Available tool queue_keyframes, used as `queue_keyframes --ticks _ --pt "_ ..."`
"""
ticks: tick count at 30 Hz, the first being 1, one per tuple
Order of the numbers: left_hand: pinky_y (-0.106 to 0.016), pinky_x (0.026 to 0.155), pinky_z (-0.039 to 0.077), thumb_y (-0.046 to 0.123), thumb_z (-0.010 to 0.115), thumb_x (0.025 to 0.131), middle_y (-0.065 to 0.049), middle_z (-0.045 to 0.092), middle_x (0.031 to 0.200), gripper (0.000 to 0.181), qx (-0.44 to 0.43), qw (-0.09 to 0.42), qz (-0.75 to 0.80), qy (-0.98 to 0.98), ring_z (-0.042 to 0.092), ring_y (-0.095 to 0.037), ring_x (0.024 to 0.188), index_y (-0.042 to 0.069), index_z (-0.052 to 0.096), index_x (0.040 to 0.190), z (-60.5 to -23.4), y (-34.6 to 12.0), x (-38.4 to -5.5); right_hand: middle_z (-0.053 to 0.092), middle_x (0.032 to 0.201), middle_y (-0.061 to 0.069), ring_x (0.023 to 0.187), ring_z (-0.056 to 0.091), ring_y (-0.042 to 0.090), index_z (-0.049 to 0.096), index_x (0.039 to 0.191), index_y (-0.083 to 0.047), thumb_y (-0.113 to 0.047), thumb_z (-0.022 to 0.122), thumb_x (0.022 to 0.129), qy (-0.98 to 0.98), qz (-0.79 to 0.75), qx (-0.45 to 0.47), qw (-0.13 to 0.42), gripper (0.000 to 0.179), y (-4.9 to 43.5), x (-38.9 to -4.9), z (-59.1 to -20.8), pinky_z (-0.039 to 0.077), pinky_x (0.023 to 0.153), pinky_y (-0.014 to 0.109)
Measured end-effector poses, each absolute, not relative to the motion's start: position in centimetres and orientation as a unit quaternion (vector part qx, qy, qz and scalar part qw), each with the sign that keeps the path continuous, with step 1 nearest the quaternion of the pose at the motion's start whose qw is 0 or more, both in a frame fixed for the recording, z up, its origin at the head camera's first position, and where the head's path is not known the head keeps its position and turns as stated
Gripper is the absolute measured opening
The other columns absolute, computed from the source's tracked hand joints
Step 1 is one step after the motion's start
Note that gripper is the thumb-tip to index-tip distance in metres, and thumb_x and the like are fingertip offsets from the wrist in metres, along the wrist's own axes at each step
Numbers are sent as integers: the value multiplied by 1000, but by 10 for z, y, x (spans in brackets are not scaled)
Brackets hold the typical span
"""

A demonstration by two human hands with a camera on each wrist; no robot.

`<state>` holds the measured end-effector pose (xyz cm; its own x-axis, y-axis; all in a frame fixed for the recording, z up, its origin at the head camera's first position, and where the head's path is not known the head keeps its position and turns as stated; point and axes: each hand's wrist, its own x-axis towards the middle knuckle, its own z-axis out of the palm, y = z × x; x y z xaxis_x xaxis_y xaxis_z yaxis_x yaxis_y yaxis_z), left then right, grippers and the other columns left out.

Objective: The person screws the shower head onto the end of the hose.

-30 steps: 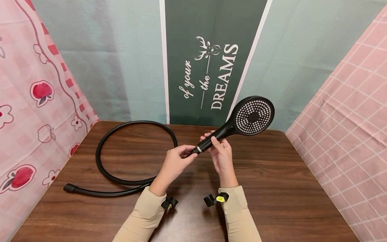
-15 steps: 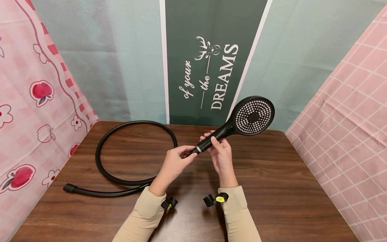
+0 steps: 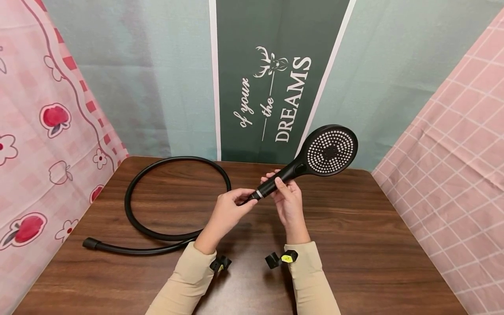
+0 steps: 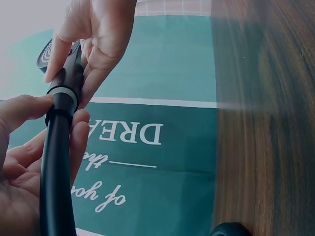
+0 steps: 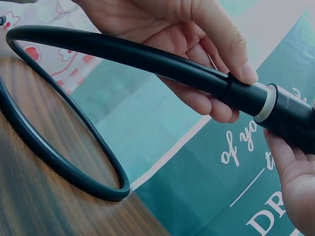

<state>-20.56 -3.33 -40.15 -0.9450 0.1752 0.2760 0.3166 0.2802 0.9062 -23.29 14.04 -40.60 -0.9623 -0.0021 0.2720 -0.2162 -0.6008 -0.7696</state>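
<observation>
A black shower head (image 3: 330, 151) with white nozzles is held above the table, its face tilted up to the right. My right hand (image 3: 289, 201) grips its handle (image 3: 271, 186), thumb on top and fingers behind. At the handle's lower end, my left hand (image 3: 230, 212) pinches the collar of a black shower hose (image 5: 147, 59) between thumb and fingers. A pale ring (image 5: 267, 103) shows between the collar and the handle in the right wrist view. From the left hand the hose runs down and lies in a wide loop on the left of the table.
The hose's other end (image 3: 91, 244) lies at the left on the brown wooden table (image 3: 354, 245). Fabric curtains (image 3: 173, 78) stand behind the table and along both sides. A small black camera device (image 3: 221, 264) is strapped at each wrist, over beige sleeves.
</observation>
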Motion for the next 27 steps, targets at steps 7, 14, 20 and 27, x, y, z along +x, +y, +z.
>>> queue_keyframes --ticks 7,14,20,27 --pt "-35 80 59 18 73 91 -8 75 102 24 -140 43 -585 -798 71 -19 91 10 74 114 -401 -35 -206 73 102 2 97 74 15 44 129 6 -8 53 102 -444 885 126 61 31 141 -234 -407 57 92 31" --pt "-34 80 59 18 71 92 -7 75 103 24 -149 45 -577 -802 71 -18 92 9 74 114 -402 -34 -206 73 102 2 97 74 15 41 130 8 -7 54 102 -442 887 124 60 35 141 -234 -407 56 92 31" --pt "-33 80 59 16 72 91 -8 75 101 22 -150 56 -573 -804 71 -18 91 9 75 112 -402 -33 -206 73 102 2 97 74 15 40 131 9 -8 54 102 -443 886 123 61 36 141 -233 -407 56 93 31" --pt "-33 79 59 16 74 89 -8 75 99 23 -145 52 -579 -801 71 -18 90 9 75 111 -402 -33 -207 73 102 2 97 74 15 50 123 -2 -7 52 102 -446 885 123 61 22 141 -233 -407 56 93 31"
